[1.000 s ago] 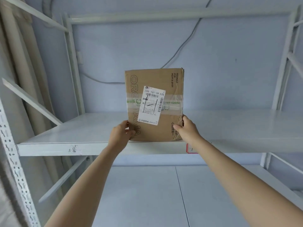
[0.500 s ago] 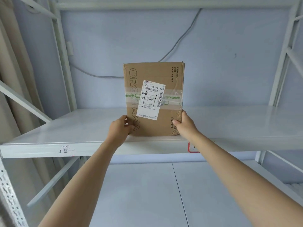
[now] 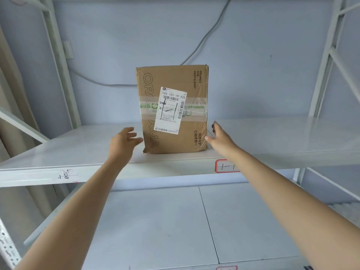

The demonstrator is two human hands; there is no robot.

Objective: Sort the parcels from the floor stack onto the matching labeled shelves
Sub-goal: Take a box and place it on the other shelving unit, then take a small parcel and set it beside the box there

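A brown cardboard parcel (image 3: pixel 191 80) with a white shipping label (image 3: pixel 170 111) stands upright on the upper white shelf (image 3: pixel 78 149), near its front edge. My left hand (image 3: pixel 123 141) hovers just left of the parcel's lower corner with fingers spread, a small gap between thumb and cardboard. My right hand (image 3: pixel 218 136) is just right of the parcel's lower right corner, fingers straight; whether the thumb still touches the box is unclear. A red-framed shelf label (image 3: pixel 226 166) sits on the shelf's front edge, partly hidden by my right forearm.
A lower white shelf (image 3: pixel 155 221) lies below, with another red-framed label (image 3: pixel 227 267) at its front edge. White upright posts and diagonal braces frame both sides. A grey cable (image 3: pixel 206 36) runs along the wall behind the parcel. Beige curtain hangs at the far left.
Both hands have let go of the parcel and opened, drawing slightly away from its sides. The parcel now stands on the shelf by itself.
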